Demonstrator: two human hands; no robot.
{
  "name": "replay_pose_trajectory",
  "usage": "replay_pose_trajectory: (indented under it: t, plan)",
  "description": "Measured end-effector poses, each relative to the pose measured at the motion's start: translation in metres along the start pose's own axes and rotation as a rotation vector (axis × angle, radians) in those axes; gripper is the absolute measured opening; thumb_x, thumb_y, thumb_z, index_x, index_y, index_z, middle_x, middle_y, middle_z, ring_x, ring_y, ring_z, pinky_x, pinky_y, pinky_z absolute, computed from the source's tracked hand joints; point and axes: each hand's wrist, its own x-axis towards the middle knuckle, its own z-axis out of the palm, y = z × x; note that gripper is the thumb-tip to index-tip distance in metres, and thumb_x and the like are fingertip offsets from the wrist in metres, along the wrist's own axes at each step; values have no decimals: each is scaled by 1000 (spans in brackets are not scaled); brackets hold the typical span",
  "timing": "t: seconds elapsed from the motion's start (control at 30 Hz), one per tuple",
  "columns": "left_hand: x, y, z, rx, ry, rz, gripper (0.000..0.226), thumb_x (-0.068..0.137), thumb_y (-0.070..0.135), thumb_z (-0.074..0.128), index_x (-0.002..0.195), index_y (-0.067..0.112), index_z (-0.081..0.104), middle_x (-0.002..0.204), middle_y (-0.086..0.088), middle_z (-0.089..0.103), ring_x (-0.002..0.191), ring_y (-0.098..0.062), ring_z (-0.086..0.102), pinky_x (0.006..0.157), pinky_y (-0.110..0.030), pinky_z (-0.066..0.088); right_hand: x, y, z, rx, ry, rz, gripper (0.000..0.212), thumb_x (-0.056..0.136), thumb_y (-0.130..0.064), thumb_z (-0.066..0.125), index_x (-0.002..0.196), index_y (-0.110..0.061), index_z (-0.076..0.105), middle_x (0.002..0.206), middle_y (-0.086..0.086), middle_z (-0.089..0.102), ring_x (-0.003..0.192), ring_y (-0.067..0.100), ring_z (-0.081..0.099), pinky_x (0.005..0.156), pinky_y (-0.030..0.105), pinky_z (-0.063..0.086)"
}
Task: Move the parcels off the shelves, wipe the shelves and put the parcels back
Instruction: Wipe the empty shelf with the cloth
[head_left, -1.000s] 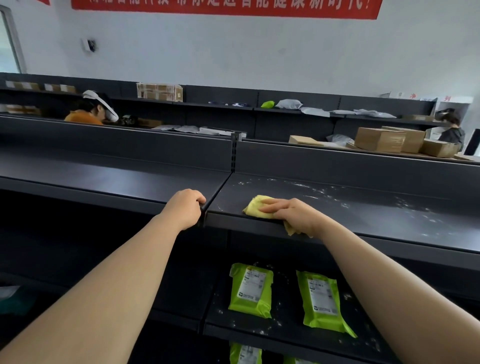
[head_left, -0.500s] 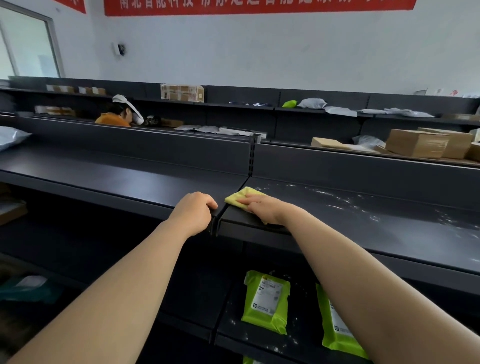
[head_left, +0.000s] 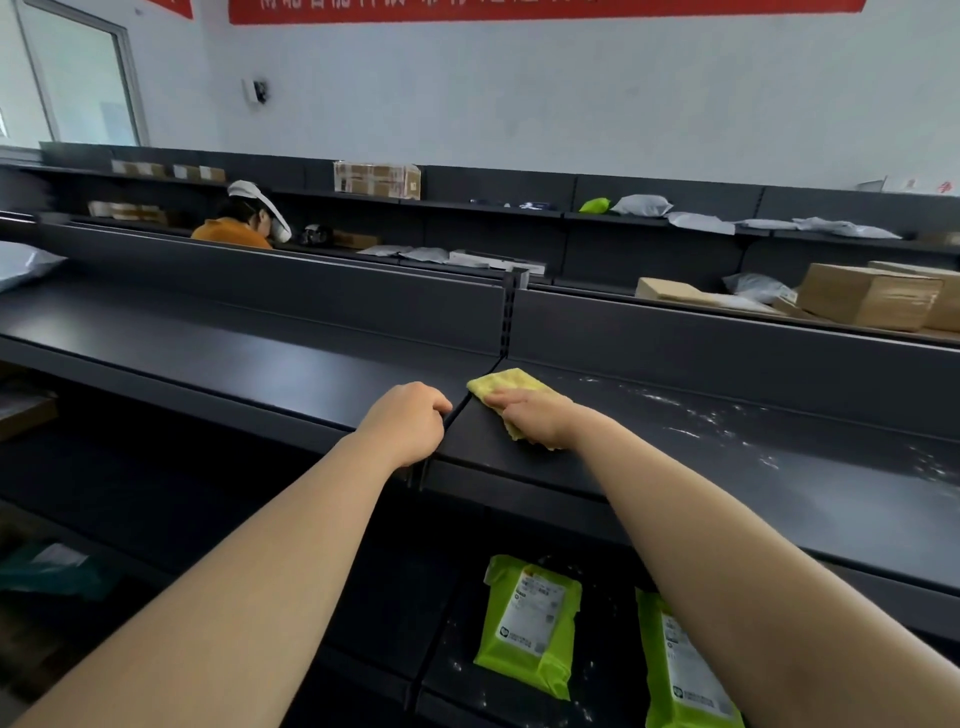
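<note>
I am working along the top shelf (head_left: 727, 467), which is bare of parcels, so the cloth can run its whole depth. I judge this to be the wiping step, with the putting back yet to come. The section to the left of the seam (head_left: 260, 353) is looking clean and dark, while the right one is carrying white specks (head_left: 691, 415) toward its back and far end, so that is where the wipe is needed next.

The lower shelf (head_left: 457, 670) is holding the two green parcels (head_left: 527, 623) (head_left: 685, 670), which are lying flat, label up, side by side. There they are out of the cloth's way yet near for returning.

I am resting the left hand (head_left: 405, 423) on the front edge just left of the seam, its fingers curled, probably to steady the reach. I cannot tell whether they are hooking the lip.

I am pressing the right hand (head_left: 535, 418) flat, fingers straight and together, on the yellow cloth (head_left: 511, 387) beside the seam, so that the palm's weight is spreading it against the metal.
</note>
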Motion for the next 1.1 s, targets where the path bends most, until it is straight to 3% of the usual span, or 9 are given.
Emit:
replay_pose_trajectory:
  t: [0.2, 0.3, 0.33, 0.37, 0.4, 0.5, 0.7, 1.0, 1.1]
  plan:
    - [31, 6, 13, 23, -39, 28, 37, 95, 14, 39, 123, 21, 64, 129, -1, 59, 118, -21, 53, 96, -31, 44, 29, 11, -7, 1, 73, 83, 46, 81, -18, 33, 118, -45, 38, 119, -21, 50, 92, 9, 48, 78, 31, 42]
    - [45, 10, 21, 60, -53, 58, 37, 96, 16, 40, 124, 22, 62, 131, 1, 58, 121, -20, 51, 100, -34, 43, 45, 22, -9, 22, 116, 126, 43, 80, -21, 33, 119, -38, 40, 127, -13, 51, 108, 13, 50, 94, 34, 40]
    - [47, 10, 22, 68, -59, 59, 37, 96, 16, 40, 125, 23, 62, 133, 1, 57, 123, -20, 50, 101, -33, 42, 46, 23, -10, 38, 108, 151, 42, 81, -23, 32, 119, -39, 41, 128, -15, 51, 126, 21, 26, 95, 32, 37]
    - [51, 11, 24, 71, -63, 58, 37, 97, 16, 40, 126, 24, 61, 134, 2, 56, 124, -19, 49, 102, -32, 41, 49, 26, -11, 51, 96, 167, 42, 82, -23, 32, 119, -40, 43, 130, -17, 50, 91, 4, 36, 97, 31, 35]
    - [54, 11, 27, 74, -64, 56, 37, 97, 17, 40, 127, 26, 61, 136, 2, 55, 125, -19, 48, 102, -31, 41, 53, 28, -13, 51, 91, 176, 43, 82, -23, 32, 120, -39, 44, 134, -15, 49, 119, 14, 46, 99, 32, 35]
    - [62, 9, 34, 70, -58, 54, 38, 97, 18, 39, 127, 30, 59, 138, 3, 53, 126, -19, 47, 103, -32, 40, 67, 37, -17, -5, 105, 184, 45, 84, -23, 29, 122, -33, 50, 139, -7, 47, 126, 23, 45, 103, 40, 35]
    - [69, 5, 41, 48, -9, 72, 38, 96, 18, 38, 124, 31, 62, 135, 6, 56, 123, -18, 50, 102, -34, 42, 68, 47, -32, -44, 236, 176, 25, 68, -13, 33, 73, -23, 56, 86, 0, 58, 79, 28, 61, 73, 42, 57]
    - [66, 4, 43, 28, -1, 63, 38, 97, 17, 38, 123, 30, 62, 134, 7, 56, 122, -17, 51, 99, -32, 43, 19, 76, -42, 21, 372, 415, 14, 68, -19, 42, 68, -21, 55, 85, -1, 60, 80, 27, 61, 78, 41, 54]
    - [65, 3, 43, -4, -1, 54, 38, 96, 16, 39, 124, 28, 62, 134, 5, 56, 119, -18, 53, 99, -32, 44, 3, 76, -42, 61, 341, 501, 13, 73, -24, 40, 79, -19, 52, 106, 4, 64, 95, 32, 63, 84, 39, 52]
